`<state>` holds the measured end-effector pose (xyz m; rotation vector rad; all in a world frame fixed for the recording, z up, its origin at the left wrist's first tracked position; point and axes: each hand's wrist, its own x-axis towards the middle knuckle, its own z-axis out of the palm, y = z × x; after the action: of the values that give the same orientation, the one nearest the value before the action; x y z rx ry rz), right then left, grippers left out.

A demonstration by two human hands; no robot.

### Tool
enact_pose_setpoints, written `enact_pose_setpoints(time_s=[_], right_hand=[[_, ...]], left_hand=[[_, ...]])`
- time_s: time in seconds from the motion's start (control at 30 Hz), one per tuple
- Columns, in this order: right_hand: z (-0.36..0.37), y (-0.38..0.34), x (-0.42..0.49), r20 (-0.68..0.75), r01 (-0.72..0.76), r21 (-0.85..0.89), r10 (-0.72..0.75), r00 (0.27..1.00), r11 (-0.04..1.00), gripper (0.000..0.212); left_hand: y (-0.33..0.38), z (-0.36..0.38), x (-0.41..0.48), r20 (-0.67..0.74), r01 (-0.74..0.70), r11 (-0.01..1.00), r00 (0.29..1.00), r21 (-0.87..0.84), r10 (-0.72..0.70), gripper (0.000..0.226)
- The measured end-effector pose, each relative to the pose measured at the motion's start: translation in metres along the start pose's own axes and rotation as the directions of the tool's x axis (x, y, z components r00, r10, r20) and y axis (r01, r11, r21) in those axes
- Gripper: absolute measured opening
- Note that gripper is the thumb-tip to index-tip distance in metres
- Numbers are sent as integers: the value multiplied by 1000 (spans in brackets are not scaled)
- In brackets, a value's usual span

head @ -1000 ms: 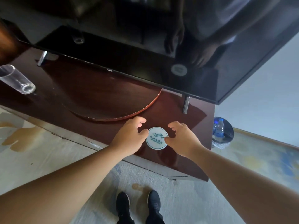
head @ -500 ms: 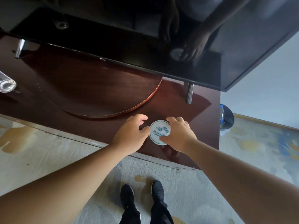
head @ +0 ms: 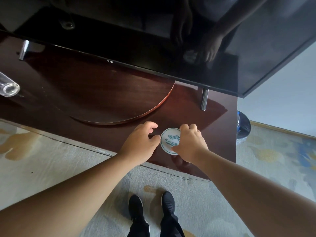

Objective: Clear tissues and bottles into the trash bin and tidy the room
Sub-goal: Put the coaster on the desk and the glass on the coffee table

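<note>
A round white coaster (head: pixel 169 139) with a green wave logo lies flat near the front right of the dark wooden TV cabinet (head: pixel 102 100). My right hand (head: pixel 191 144) grips it, fingers curled over its far right rim and thumb on its near edge. My left hand (head: pixel 140 142) rests just left of it, fingers loosely curled, thumb tip at the coaster's left rim. A dark trash bin (head: pixel 246 124) stands on the floor beyond the cabinet's right end, with a clear water bottle (head: pixel 238 120) showing inside it.
A black TV (head: pixel 153 40) on metal feet (head: pixel 204 100) fills the back of the cabinet, above a round wooden turntable (head: pixel 119 106). An empty drinking glass (head: pixel 8 85) stands at the far left. Patterned carpet (head: pixel 51 159) lies below, with my black shoes (head: pixel 152 207) on it.
My right hand has closed in from the coaster's right side and now covers its right edge. My left hand has stayed at the left rim.
</note>
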<state>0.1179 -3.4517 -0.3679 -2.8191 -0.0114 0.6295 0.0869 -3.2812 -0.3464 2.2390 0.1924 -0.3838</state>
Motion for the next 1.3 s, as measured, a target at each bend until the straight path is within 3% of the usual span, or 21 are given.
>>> enact_pose_setpoints(time_s=[0.1, 0.2, 0.33, 0.47, 0.63, 0.9, 1.3], right_hand=[[-5, 2, 3, -67, 28, 26, -27, 997, 999, 50], [-10, 7, 6, -26, 28, 33, -27, 999, 999, 45], [-15, 9, 9, 13, 59, 173, -62, 998, 983, 27], [-36, -3, 9, 13, 155, 259, -163, 986, 954, 14], [-78, -30, 4, -81, 316, 310, -307, 948, 897, 16], [-138, -86, -2, -183, 570, 257, -540, 822, 780, 15], [-172, -210, -38, -229, 818, 222, -788, 572, 530, 12]], left_hand=[[1, -2, -2, -17, -3, 1000, 1000, -3, 3, 36], [3, -5, -5, -40, -5, 1000, 999, -8, 4, 36], [5, -9, -10, -67, 9, 1000, 998, -19, -11, 36], [12, -18, -15, -114, 29, 999, 993, -43, -34, 36], [32, -42, -22, -190, 13, 999, 982, -52, -22, 37], [56, -107, -45, -401, 40, 998, 915, -41, -53, 37], [33, -206, -118, -658, 105, 989, 739, -100, -145, 36]])
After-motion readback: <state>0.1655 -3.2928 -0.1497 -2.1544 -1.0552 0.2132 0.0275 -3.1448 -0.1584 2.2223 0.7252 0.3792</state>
